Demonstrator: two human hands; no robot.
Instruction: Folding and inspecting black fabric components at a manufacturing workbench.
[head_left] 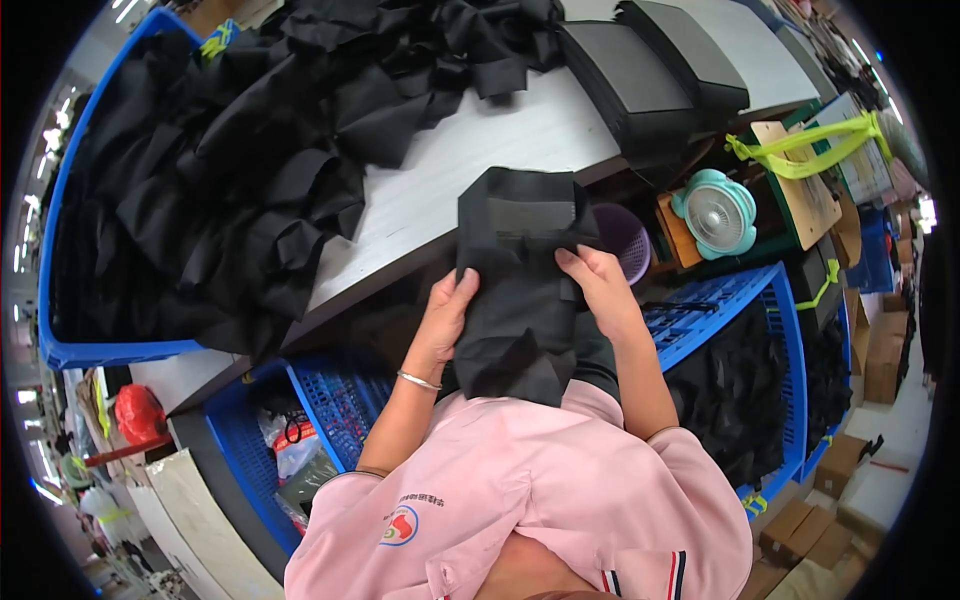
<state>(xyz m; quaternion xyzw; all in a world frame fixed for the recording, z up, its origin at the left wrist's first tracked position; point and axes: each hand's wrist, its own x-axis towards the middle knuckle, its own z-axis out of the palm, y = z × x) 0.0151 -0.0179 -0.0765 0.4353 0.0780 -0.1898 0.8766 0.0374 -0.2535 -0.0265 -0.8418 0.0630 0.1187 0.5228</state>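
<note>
**Clerk:** At the near edge of the worktop (pixel 470 170), item one: a black fabric piece (pixel 515 290), folded, held upright between both hands, its lower end hanging over the person's lap.

**Checker:** Hands, state?

**Clerk:** Left hand (pixel 445 315): fingers straight and flat against the left edge of the fabric piece, thumb behind, pinching it. A silver bracelet (pixel 418 381) on that wrist. Right hand (pixel 598 285): fingers curled over the right edge, closed on the cloth. Both hands have hold of the same piece.

**Checker:** Surroundings?

**Clerk:** Item two: a large heap of black fabric pieces (pixel 230 170), spread across the left of the worktop and over a blue crate (pixel 60 250). Item three: stacks of dark flat panels (pixel 650 80), far right end of the worktop. Item four: a purple mesh basket (pixel 625 240), just beyond the right hand, below the worktop's edge. Item five: a small teal fan (pixel 715 212), beside the basket. Item six: a blue crate of black fabric (pixel 745 380), at the person's right. Item seven: a second blue crate on the floor (pixel 320 400), left of the person's knees.

**Checker:** Clothing?

**Clerk:** Pink shirt (pixel 520 500).
</note>
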